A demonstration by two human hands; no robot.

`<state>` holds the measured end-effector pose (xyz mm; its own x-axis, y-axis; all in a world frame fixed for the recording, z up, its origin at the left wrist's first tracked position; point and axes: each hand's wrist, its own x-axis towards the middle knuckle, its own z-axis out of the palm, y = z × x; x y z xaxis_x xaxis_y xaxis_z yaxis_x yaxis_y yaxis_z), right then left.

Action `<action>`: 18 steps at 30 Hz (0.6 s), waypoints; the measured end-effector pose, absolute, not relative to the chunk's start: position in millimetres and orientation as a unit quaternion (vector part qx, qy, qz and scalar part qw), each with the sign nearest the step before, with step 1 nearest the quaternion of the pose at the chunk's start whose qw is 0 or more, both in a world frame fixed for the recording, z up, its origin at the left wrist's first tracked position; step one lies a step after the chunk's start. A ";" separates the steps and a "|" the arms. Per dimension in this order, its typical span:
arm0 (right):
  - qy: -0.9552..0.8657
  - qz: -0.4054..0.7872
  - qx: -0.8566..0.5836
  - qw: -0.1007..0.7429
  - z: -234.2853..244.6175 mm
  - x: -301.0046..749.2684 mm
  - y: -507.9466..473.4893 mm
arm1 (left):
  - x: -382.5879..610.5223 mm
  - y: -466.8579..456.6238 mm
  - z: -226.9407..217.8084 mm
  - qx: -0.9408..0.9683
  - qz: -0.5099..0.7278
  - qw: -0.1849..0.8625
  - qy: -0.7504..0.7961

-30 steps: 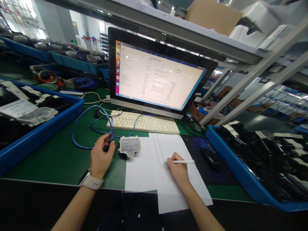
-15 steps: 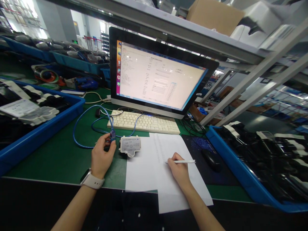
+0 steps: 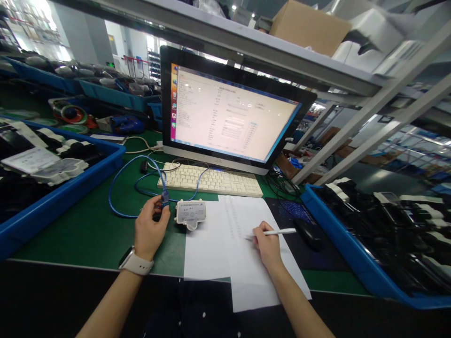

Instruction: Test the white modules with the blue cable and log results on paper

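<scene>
Between the thumb and fingers of my left hand is the plug end of a blue cable. Just right of that hand, a small white device with a printed label lies partly over a sheet of paper's corner. My right hand is closed round a white pen, its tip pointing left above the paper. Faint columns of writing show on the sheet; whether the tip touches it I cannot tell. The blue cable loops over the green mat toward the keyboard.
A lit monitor stands behind the keyboard. Blue bins of black and white parts flank me, one bin at left and another bin at right. A black mouse sits on a dark mouse pad. Overhead runs a shelf.
My right hand and the pen have shifted a little to the right across the paper. My left hand keeps its hold on the cable's plug, and the white device stays put.
</scene>
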<state>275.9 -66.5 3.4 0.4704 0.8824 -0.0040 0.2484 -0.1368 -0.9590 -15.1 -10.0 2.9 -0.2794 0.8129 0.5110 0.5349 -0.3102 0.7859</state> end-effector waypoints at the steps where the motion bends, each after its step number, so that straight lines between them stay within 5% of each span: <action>1: -0.404 0.324 -0.688 0.508 4.6 278.6 -65.0 | -15.1 -9.8 2.7 0.588 0.556 0.125 0.574; 9: -0.419 0.403 -0.703 0.410 26.8 321.2 -63.0 | -18.7 -9.4 4.9 0.592 0.522 0.067 0.610; 18: -0.460 0.248 -0.788 0.326 23.0 365.8 -69.5 | -5.8 -25.2 16.1 0.768 0.427 -0.049 0.475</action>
<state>365.8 -69.5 23.0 0.4541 0.8862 -0.0921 0.5623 -0.3652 -0.7419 -5.8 -25.2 16.1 0.1845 0.6873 0.7025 0.7709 -0.5446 0.3303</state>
